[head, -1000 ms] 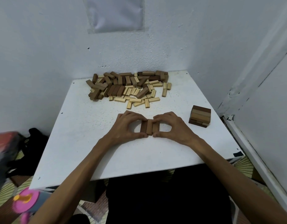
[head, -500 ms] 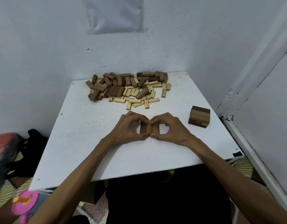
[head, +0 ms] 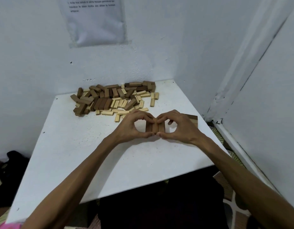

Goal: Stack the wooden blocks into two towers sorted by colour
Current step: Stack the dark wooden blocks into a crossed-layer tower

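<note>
Both hands, left hand (head: 131, 125) and right hand (head: 177, 126), are pinching three dark brown wooden blocks (head: 154, 128) by their ends at table centre; the dark brown tower (head: 193, 119) is sitting at 3 o'clock. They're looking light, rigid and slippy, so I'd keep squeezing the ends.

We see a white table (head: 73, 156) | loose pile of dark and pale blocks (head: 115, 99) at its far edge | short dark stack (head: 193, 119) near its right edge

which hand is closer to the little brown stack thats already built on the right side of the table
Right. The right hand sits directly in front of the small brown stack, partly covering it; the left hand is farther left.
</note>
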`<control>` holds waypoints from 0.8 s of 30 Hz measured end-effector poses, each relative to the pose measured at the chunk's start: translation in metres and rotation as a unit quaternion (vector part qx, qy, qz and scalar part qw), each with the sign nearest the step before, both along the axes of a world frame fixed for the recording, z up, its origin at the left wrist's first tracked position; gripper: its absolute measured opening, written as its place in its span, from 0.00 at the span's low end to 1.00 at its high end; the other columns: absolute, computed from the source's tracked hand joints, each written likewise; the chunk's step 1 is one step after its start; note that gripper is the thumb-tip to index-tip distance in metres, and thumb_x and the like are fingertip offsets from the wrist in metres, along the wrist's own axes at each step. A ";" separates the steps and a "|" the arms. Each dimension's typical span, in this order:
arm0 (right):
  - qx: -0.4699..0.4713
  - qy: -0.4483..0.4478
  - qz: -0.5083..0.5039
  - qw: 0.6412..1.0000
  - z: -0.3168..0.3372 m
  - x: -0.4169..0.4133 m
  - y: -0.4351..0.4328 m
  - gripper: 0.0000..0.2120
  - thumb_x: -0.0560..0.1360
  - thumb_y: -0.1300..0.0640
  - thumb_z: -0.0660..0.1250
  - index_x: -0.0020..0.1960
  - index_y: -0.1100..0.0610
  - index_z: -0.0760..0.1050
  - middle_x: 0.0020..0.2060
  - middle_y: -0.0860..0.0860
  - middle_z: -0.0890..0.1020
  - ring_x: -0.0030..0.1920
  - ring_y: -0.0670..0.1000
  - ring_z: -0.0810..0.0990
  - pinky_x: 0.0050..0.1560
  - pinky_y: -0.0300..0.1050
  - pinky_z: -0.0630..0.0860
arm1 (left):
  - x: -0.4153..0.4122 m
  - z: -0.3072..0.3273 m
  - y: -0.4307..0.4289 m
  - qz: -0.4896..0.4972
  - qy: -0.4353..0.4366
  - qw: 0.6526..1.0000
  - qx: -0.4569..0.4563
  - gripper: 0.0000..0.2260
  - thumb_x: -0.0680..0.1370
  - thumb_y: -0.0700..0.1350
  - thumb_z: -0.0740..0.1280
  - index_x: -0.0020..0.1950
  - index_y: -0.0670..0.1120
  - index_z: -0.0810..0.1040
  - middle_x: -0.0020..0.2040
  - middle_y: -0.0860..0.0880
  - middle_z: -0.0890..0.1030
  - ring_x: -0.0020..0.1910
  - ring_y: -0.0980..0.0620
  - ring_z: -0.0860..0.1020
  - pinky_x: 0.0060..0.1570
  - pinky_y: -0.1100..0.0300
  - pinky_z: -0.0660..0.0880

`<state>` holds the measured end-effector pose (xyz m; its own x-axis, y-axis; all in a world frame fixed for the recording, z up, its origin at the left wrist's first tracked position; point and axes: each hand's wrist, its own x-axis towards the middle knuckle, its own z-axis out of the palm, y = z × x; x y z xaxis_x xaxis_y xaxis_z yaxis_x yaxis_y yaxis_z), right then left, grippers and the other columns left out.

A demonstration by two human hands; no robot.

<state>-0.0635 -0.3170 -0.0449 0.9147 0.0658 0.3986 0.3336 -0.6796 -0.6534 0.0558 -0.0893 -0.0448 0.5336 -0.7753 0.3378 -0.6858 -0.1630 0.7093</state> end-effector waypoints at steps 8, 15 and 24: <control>0.009 -0.006 -0.056 0.998 0.009 -0.017 -0.045 0.19 0.68 0.49 0.82 0.56 0.49 0.83 0.56 0.39 0.83 0.62 0.47 0.79 0.59 0.47 0.79 | 0.002 0.008 -0.059 -0.038 0.023 0.999 -0.014 0.19 0.68 0.45 0.84 0.56 0.51 0.86 0.60 0.58 0.84 0.62 0.51 0.75 0.60 0.63 0.71; 0.027 0.005 -0.099 0.995 0.002 -0.032 -0.084 0.20 0.67 0.51 0.84 0.56 0.49 0.83 0.57 0.40 0.84 0.63 0.48 0.78 0.56 0.36 0.75 | 0.000 0.001 -0.110 -0.066 0.025 0.997 -0.001 0.19 0.69 0.46 0.83 0.57 0.53 0.85 0.61 0.60 0.83 0.62 0.51 0.75 0.55 0.71 0.66; 0.056 0.030 -0.131 0.989 -0.013 -0.038 -0.107 0.20 0.68 0.52 0.84 0.57 0.48 0.83 0.58 0.38 0.83 0.64 0.48 0.77 0.54 0.38 0.73 | 0.003 -0.007 -0.141 -0.082 0.028 0.996 0.015 0.18 0.69 0.48 0.83 0.57 0.54 0.84 0.60 0.61 0.83 0.64 0.54 0.74 0.62 0.59 0.72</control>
<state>-0.1013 -0.4244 -0.0583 0.9167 -0.2193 0.3341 0.1132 -0.6594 -0.7432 0.0590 -0.2301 -0.0521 0.4167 -0.8625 0.2872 -0.6645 -0.0734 0.7436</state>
